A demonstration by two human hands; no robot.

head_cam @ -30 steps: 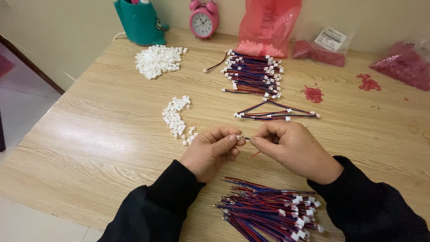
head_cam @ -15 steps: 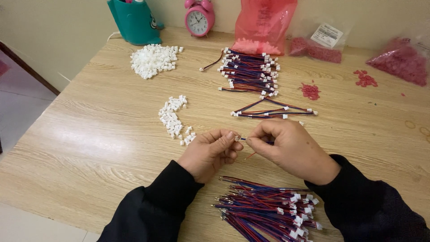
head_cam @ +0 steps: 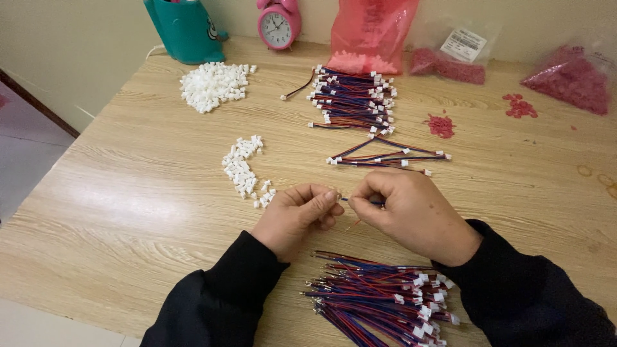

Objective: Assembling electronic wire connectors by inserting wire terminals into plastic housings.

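Observation:
My left hand (head_cam: 295, 215) and my right hand (head_cam: 411, 209) meet over the middle of the wooden table (head_cam: 128, 193). The right fingers pinch a thin red and blue wire (head_cam: 350, 200), its end reaching into the left fingertips. My left fingers are closed on something small there; a white connector is likely but hidden. A bundle of red and blue wires (head_cam: 379, 299) with white plugs lies just below my hands. A short row of small white connectors (head_cam: 243, 168) lies left of my left hand.
A larger heap of white connectors (head_cam: 212, 83) and a stack of finished wires (head_cam: 353, 99) lie further back, with a few loose wires (head_cam: 385, 156) nearer. A teal holder (head_cam: 186, 29), a pink alarm clock (head_cam: 277, 24) and bags of red parts (head_cam: 369, 35) line the far edge.
The hands stay together at the same spot. The right fingers have shifted slightly on the wire; the view has moved a little closer.

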